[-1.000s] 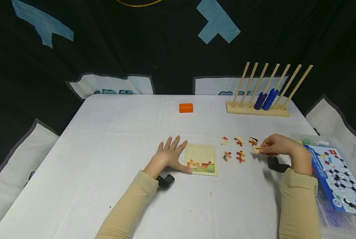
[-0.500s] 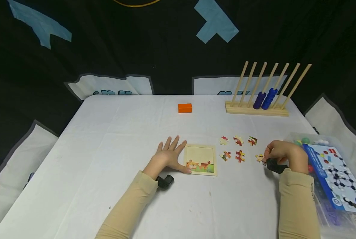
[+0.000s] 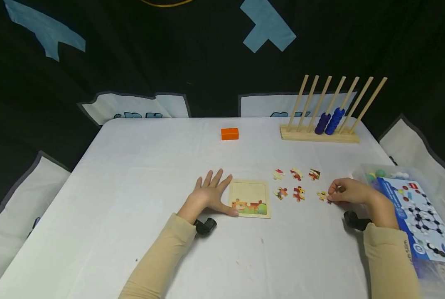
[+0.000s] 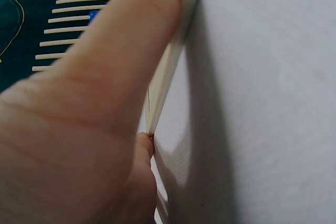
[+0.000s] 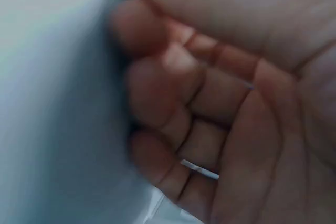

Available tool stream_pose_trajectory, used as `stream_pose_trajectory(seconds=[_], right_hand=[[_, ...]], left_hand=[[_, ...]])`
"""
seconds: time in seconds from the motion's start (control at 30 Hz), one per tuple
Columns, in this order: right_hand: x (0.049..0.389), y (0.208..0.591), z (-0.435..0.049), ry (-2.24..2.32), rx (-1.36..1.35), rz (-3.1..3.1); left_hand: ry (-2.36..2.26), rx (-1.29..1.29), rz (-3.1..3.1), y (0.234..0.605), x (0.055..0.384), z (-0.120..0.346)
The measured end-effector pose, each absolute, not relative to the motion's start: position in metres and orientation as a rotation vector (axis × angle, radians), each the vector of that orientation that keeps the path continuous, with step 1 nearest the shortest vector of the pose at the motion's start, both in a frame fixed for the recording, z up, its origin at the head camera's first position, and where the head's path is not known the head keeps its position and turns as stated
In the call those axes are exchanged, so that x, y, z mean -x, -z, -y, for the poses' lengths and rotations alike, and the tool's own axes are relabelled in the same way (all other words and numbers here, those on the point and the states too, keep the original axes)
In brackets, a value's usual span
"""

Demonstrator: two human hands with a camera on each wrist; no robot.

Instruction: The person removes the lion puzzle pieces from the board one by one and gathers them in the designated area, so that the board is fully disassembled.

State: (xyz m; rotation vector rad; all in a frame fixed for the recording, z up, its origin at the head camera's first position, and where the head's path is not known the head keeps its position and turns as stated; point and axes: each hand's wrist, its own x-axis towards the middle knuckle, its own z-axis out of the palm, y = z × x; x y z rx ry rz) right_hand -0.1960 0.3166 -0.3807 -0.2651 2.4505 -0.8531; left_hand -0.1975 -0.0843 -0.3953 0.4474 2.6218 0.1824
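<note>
My left hand point(image 3: 207, 197) lies with fingers spread at the left side of a square wooden puzzle board point(image 3: 249, 187), its thumb at the lower left corner. Along the bottom of the board's recess runs a strip of fitted puzzle pieces point(image 3: 249, 207) with an animal picture. From the left wrist view, the board's edge point(image 4: 164, 85) shows beyond the thumb. My right hand point(image 3: 351, 193) pinches the right edge of a yellowish puzzle piece point(image 3: 321, 195) low over or on the table; its fingertips hide part of it. In the right wrist view the fingers point(image 5: 155, 93) are curled and the piece is hidden.
Several loose puzzle pieces point(image 3: 298, 193) lie in two rows right of the board. An orange block point(image 3: 229, 133) and a wooden peg stand point(image 3: 319, 135) with blue and purple beads are at the back. A clear bin point(image 3: 360, 171) with a blue-and-white booklet point(image 3: 420, 220) flanks the right arm.
My right hand has drawn the yellowish piece slightly right and down, away from the other loose pieces. More recently its forearm has swung outward to the right. The left hand stays put.
</note>
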Motion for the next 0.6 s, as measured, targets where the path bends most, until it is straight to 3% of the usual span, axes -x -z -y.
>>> stream_pose_trajectory(seconds=[0.6], right_hand=[[0.166, 0.396, -0.307, 1.045, 0.229, -2.673]], left_hand=[[-0.196, -0.457, -2.624, 0.394, 0.198, 0.085]])
